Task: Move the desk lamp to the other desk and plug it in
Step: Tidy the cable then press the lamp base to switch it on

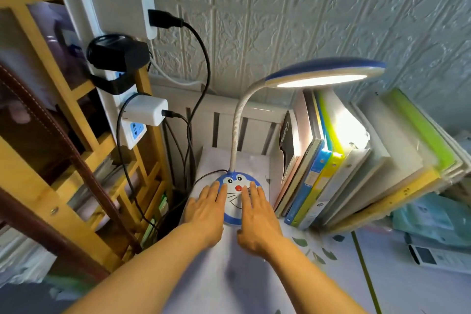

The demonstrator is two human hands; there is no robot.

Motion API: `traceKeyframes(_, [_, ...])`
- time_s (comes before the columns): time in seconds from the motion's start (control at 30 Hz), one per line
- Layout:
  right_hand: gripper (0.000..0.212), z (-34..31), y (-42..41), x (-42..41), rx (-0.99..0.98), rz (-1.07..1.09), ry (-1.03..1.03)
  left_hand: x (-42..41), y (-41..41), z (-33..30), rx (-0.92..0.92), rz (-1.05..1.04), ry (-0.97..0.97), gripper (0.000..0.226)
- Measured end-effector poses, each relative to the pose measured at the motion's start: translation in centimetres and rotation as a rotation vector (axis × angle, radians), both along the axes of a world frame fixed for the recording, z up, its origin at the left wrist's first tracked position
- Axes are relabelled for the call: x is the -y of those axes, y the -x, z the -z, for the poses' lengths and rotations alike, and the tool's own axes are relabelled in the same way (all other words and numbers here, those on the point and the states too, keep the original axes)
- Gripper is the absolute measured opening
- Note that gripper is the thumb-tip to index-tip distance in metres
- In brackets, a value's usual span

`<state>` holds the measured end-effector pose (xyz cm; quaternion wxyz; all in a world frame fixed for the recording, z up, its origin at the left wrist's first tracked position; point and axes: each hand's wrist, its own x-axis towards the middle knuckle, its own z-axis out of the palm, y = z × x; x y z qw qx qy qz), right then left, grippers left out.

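Wall [305, 7]: pale embossed panelling, beyond both hands.

Wooden shelf unit [46, 115]: yellow-framed, far to the left of the left hand, a brown strap slanting across its front.

Desk [229, 275]: pale surface under both forearms, with a leaf print to the right of the right hand.

Row of books and folders [344, 173]: leaning, just right of the right hand; blue, yellow-green and white spines.

Power strip [107, 58]: white, mounted upright on the shelf frame, above and left of the left hand. It carries a white adapter [145, 109], a black adapter [117, 53] and black cables hanging down.

Desk lamp [238, 188]: lit. Round blue-and-white cartoon-face base stands on the desk, directly under the fingertips of both hands; white flexible neck rises beyond them; blue-rimmed head arches over the books to the right. A thin dark cord leaves the base on the left-hand side.

Left hand [206, 205]: flat, fingers extended and loosely together, tips resting on the left edge of the base.

Right hand [257, 209]: flat, fingers extended, thumb out, tips on the right part of the base.
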<state>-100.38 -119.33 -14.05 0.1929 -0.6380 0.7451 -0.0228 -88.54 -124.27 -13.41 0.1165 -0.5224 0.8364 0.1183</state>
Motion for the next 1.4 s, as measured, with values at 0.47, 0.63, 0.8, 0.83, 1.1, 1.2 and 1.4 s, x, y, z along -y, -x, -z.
traceKeyframes(0.47, [0.096, -0.3, -0.1, -0.2, 0.001, 0.011, -0.012, -0.7, -0.2, 0.4, 0.026, 0.005, -0.011, 0.099])
traceKeyframes(0.63, [0.089, 0.4, -0.3, 0.5, 0.021, -0.012, -0.021, -0.2, -0.1, 1.0, 0.030, 0.008, -0.006, 0.097])
traceKeyframes(0.8, [0.081, 1.2, -0.3, 1.6, 0.006, -0.079, -0.020, 0.5, 0.2, 1.8, 0.058, 0.051, -0.018, 0.093])
traceKeyframes(0.83, [0.079, 1.5, -0.2, 1.8, 0.009, -0.081, -0.020, 0.7, 0.2, 2.1, 0.058, 0.058, -0.030, 0.093])
traceKeyframes(1.1, [0.077, 1.9, -0.6, 2.3, 0.042, -0.030, 0.083, 0.3, -0.4, 3.0, -0.140, 0.038, -0.153, 0.084])
traceKeyframes(1.2, [0.073, 1.4, -0.6, 2.9, -0.016, -0.059, 0.048, 0.4, -0.1, 2.4, -0.074, 0.047, -0.142, 0.083])
traceKeyframes(1.4, [0.105, 0.7, -0.8, 1.8, -0.002, -0.003, -0.018, -0.4, -0.5, 0.9, -0.006, 0.022, -0.017, 0.091])
